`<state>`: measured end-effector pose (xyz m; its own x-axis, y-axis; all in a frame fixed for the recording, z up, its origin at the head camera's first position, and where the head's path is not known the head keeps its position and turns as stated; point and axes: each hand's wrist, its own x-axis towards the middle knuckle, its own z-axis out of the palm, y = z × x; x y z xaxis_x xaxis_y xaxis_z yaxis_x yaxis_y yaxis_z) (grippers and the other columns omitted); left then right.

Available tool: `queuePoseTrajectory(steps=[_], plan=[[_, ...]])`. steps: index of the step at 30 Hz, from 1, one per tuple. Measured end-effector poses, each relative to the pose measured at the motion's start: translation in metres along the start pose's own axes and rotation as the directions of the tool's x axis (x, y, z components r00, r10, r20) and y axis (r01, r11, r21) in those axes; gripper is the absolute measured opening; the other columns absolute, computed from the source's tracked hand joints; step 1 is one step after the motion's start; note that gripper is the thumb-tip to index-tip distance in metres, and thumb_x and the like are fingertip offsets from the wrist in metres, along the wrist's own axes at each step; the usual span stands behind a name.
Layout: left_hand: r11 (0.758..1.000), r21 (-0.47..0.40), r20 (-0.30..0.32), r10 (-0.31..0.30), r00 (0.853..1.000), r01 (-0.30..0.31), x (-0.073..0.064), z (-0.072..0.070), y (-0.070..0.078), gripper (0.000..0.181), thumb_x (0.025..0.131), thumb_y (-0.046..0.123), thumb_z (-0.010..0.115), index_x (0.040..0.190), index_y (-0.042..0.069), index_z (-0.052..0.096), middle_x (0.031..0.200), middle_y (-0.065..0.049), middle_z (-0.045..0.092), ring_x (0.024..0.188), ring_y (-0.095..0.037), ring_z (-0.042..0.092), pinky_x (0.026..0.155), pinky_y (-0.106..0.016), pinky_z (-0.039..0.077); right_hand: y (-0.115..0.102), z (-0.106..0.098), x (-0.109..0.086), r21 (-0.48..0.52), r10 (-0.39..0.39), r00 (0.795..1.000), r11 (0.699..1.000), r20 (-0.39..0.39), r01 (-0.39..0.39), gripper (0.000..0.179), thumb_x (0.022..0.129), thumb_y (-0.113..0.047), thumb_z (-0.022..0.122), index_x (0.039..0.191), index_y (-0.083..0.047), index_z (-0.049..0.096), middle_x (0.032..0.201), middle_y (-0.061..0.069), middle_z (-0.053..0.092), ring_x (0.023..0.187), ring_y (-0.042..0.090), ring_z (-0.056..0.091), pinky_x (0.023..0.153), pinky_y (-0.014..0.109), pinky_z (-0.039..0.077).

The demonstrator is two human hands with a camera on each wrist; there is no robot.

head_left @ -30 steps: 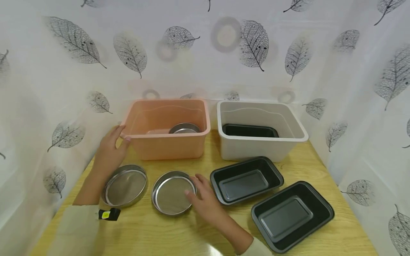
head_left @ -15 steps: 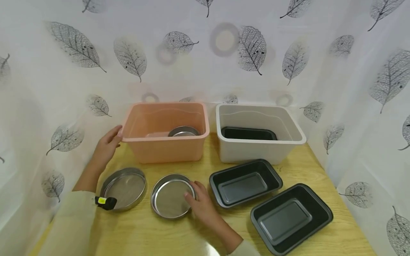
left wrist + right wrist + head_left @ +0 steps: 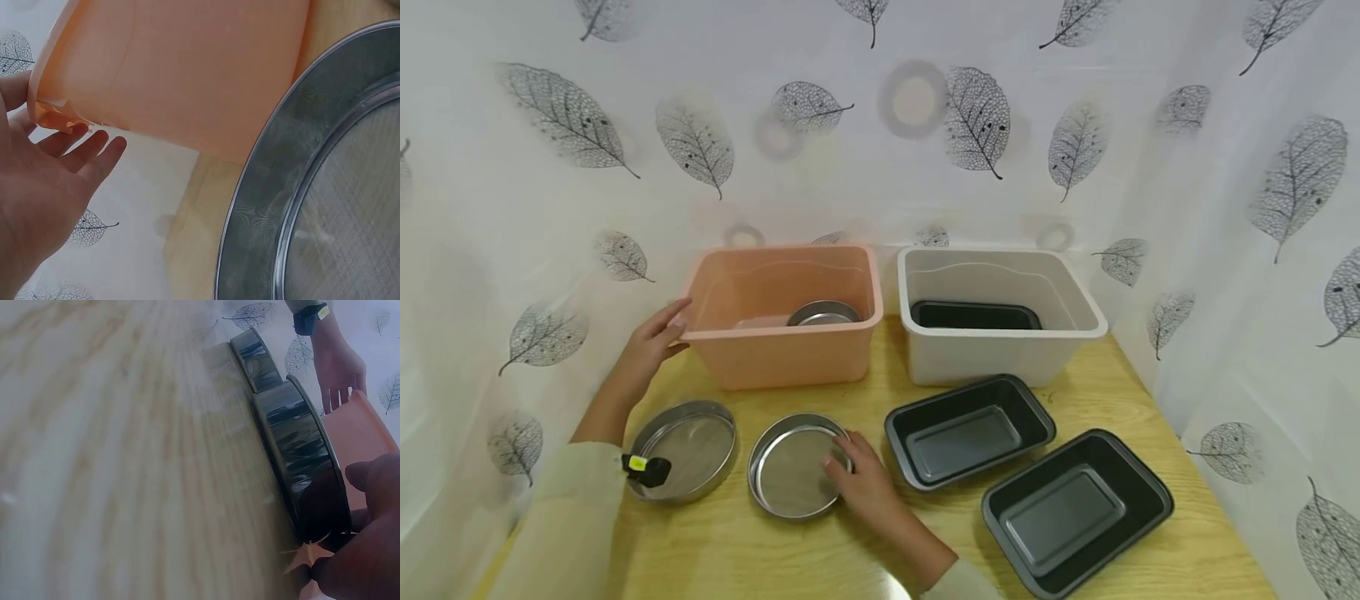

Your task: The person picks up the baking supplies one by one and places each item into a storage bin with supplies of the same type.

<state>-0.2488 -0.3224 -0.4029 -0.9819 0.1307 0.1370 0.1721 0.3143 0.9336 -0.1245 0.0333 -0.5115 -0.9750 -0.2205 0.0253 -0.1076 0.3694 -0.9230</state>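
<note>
My left hand holds the left end of the peach plastic bin by its rim; in the left wrist view the fingers reach under the rim. My right hand grips the right edge of a round metal sieve, thumb over the rim and fingers outside, as the sieve rests on the table. A second sieve lies to its left, partly behind the left wrist strap. Inside the peach bin sits another round metal piece, its lower part hidden by the bin's front wall.
To the right of the peach bin stands a white bin with a dark pan inside. Two black loaf pans lie before it on the wooden table. A leaf-patterned curtain surrounds the table.
My left hand has shifted leftward along the peach bin's rim, off its front corner. The right hand stays at the sieve's right edge. The head view has tilted slightly.
</note>
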Motion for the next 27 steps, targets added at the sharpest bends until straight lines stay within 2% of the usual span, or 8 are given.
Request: queuePoseTrajectory(steps=[6, 9, 13, 17, 24, 26, 27], plan=[[1.0, -0.027, 0.02, -0.01, 1.0, 0.011, 0.001, -0.001, 0.001, 0.06, 0.11, 0.032, 0.041, 0.161, 0.008, 0.021, 0.168, -0.021, 0.007, 0.149, -0.046, 0.019, 0.089, -0.007, 0.048, 0.002, 0.0, 0.001, 0.001, -0.035, 0.999, 0.999, -0.011, 0.035, 0.049, 0.099, -0.025, 0.064, 0.14, 0.003, 0.057, 0.151, 0.028, 0.045, 0.145, 0.048, 0.033, 0.118, 0.064, 0.028], [0.999, -0.036, 0.034, -0.015, 0.999, 0.016, 0.001, -0.002, 0.002, 0.062, 0.109, 0.033, 0.042, 0.162, 0.01, 0.019, 0.168, -0.021, 0.006, 0.149, -0.047, 0.018, 0.09, -0.008, 0.049, 0.002, -0.002, 0.002, -0.004, -0.04, 0.999, 0.999, -0.001, 0.04, 0.046, 0.101, -0.02, 0.06, 0.142, 0.002, 0.055, 0.154, 0.025, 0.043, 0.146, 0.044, 0.035, 0.119, 0.059, 0.029], [0.999, -0.047, 0.043, -0.019, 0.999, 0.021, 0.001, -0.002, 0.002, 0.063, 0.109, 0.034, 0.043, 0.163, 0.013, 0.017, 0.169, -0.017, 0.005, 0.15, -0.047, 0.017, 0.092, -0.009, 0.05, 0.001, -0.004, 0.002, -0.051, -0.061, 0.998, 0.997, 0.019, 0.062, 0.043, 0.103, -0.013, 0.053, 0.144, 0.002, 0.053, 0.157, 0.02, 0.041, 0.145, 0.038, 0.038, 0.119, 0.054, 0.032], [0.996, -0.081, 0.05, -0.017, 0.999, 0.021, 0.0, -0.003, 0.001, 0.063, 0.109, 0.033, 0.043, 0.163, 0.014, 0.016, 0.17, -0.013, 0.002, 0.151, -0.046, 0.011, 0.092, -0.009, 0.05, -0.002, -0.008, 0.001, -0.093, -0.084, 0.996, 0.992, 0.044, 0.087, 0.043, 0.104, -0.009, 0.05, 0.146, 0.001, 0.05, 0.159, 0.021, 0.038, 0.145, 0.038, 0.038, 0.117, 0.054, 0.034], [0.998, -0.068, 0.045, -0.003, 0.999, 0.006, 0.0, -0.004, -0.001, 0.064, 0.109, 0.032, 0.043, 0.163, 0.012, 0.014, 0.169, -0.018, 0.0, 0.148, -0.051, 0.012, 0.089, -0.007, 0.049, -0.004, -0.012, 0.001, 0.019, -0.078, 0.995, 0.997, 0.054, 0.077, 0.045, 0.101, -0.005, 0.055, 0.146, 0.001, 0.051, 0.155, 0.03, 0.038, 0.145, 0.045, 0.036, 0.115, 0.054, 0.037], [0.998, -0.066, 0.045, -0.003, 0.999, 0.006, 0.0, -0.004, -0.001, 0.064, 0.109, 0.032, 0.043, 0.163, 0.012, 0.014, 0.169, -0.018, 0.0, 0.148, -0.051, 0.013, 0.09, -0.008, 0.049, -0.004, -0.012, 0.001, 0.026, -0.079, 0.996, 0.997, 0.041, 0.078, 0.045, 0.099, -0.005, 0.059, 0.143, -0.001, 0.054, 0.152, 0.03, 0.042, 0.141, 0.044, 0.041, 0.112, 0.05, 0.042], [0.998, -0.07, 0.046, -0.003, 0.999, 0.006, 0.0, -0.004, -0.001, 0.064, 0.109, 0.032, 0.043, 0.163, 0.012, 0.014, 0.169, -0.018, -0.001, 0.148, -0.051, 0.013, 0.09, -0.008, 0.049, -0.005, -0.012, 0.0, 0.041, -0.072, 0.997, 0.997, 0.039, 0.07, 0.045, 0.098, -0.004, 0.06, 0.143, -0.002, 0.055, 0.15, 0.03, 0.044, 0.129, 0.043, 0.053, 0.104, 0.047, 0.051]])
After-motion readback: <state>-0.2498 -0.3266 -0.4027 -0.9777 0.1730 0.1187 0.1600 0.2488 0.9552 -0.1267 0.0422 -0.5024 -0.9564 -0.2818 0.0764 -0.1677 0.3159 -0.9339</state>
